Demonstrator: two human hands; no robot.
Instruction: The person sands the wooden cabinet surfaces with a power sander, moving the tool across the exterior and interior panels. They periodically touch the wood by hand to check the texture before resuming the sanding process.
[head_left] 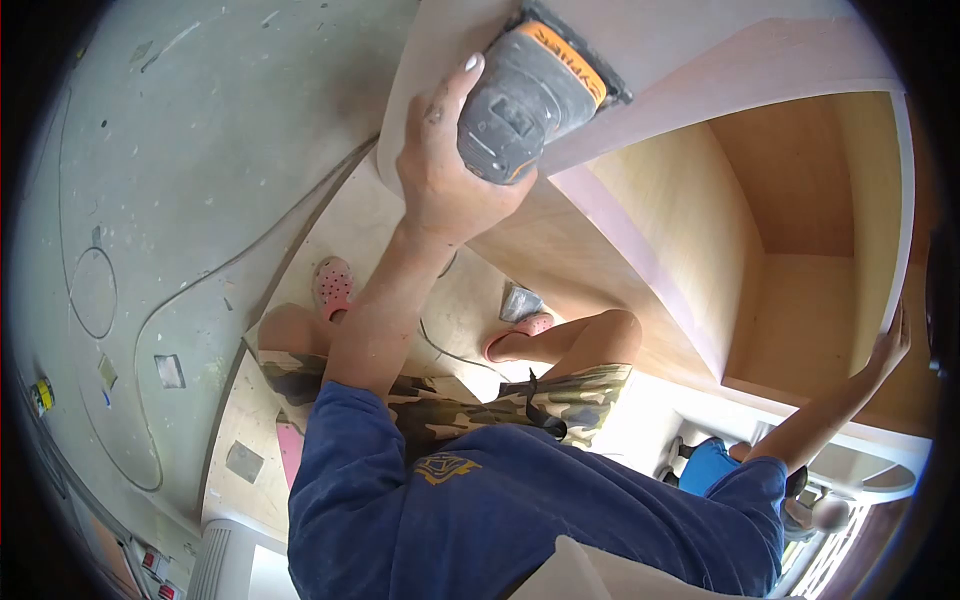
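My left hand (450,170) is closed round the grey body of a power sander (515,105) with an orange band. Its dark pad lies against a pale, pinkish-white panel (690,60) at the top of the view. My thumb lies along the near side of the tool; the other fingers are mostly hidden behind it. To the right, my right hand (886,345) rests at the pale front edge (903,200) of an open wooden cabinet (800,200), its fingers stretched along the edge and not gripping anything I can see.
A cord (230,262) runs across the grey, dusty floor (250,60). My feet in pink clogs stand on a wooden board (385,225); a sanding sheet (520,302) lies beside one. Square scraps (244,461) lie about. Another person in blue (700,465) is at lower right.
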